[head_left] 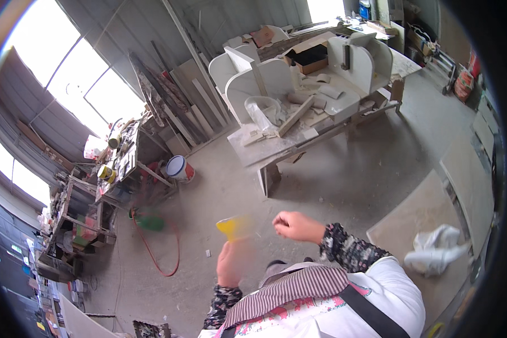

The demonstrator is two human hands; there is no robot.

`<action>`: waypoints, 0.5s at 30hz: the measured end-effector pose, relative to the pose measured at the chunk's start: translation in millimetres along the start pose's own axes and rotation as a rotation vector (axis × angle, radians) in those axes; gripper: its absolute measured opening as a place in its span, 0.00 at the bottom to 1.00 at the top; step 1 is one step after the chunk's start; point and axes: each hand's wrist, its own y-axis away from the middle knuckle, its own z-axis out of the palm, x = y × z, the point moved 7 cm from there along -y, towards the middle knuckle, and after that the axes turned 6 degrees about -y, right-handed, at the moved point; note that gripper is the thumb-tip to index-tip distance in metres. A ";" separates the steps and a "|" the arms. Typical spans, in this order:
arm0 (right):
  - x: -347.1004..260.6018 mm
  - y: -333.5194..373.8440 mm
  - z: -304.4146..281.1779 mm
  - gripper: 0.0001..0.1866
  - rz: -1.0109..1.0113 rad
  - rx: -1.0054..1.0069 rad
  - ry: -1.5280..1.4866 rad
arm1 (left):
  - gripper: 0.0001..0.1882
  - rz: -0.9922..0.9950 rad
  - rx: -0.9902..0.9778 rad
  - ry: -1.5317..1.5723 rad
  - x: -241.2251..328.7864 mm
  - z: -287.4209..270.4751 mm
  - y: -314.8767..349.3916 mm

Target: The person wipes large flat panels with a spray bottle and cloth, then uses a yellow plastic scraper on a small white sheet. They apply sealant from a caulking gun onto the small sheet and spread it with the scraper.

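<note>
My left hand [235,263] is blurred by motion, its fingers closed round a small yellow scraper-like tool [227,227] with a pale edge. The tool sticks up past the fingertips, and its far side is smeared. To its right, my right hand [299,226] is curled into a loose fist in front of my body; nothing shows sticking out of it. Both hands are apart, held in the air above the grey floor [203,298]. Patterned dark cuffs cover both wrists.
Ahead stands a workbench [298,147] with pale curved panels [259,84], an open cardboard box [310,59] and offcuts. At left are a cluttered bench [121,160], a white bucket [179,168] and a red hose [177,253]. Slabs [417,211] and a white bag [436,250] lie right.
</note>
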 end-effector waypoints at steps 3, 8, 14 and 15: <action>1.3 -85.2 -52.7 0.16 -0.077 0.134 0.089 | 0.15 -0.133 0.087 0.133 -1.1 -21.9 -49.4; 34.8 -200.2 -154.5 0.15 0.028 0.324 0.155 | 0.13 -0.213 0.057 0.082 -9.4 -41.9 -180.7; 65.5 -294.4 -263.7 0.23 0.155 0.647 0.228 | 0.13 -0.207 -0.112 0.080 0.8 -16.0 -352.3; 67.9 -310.6 -279.5 0.24 0.155 0.725 0.326 | 0.13 -0.217 -0.141 0.063 3.3 -8.7 -376.4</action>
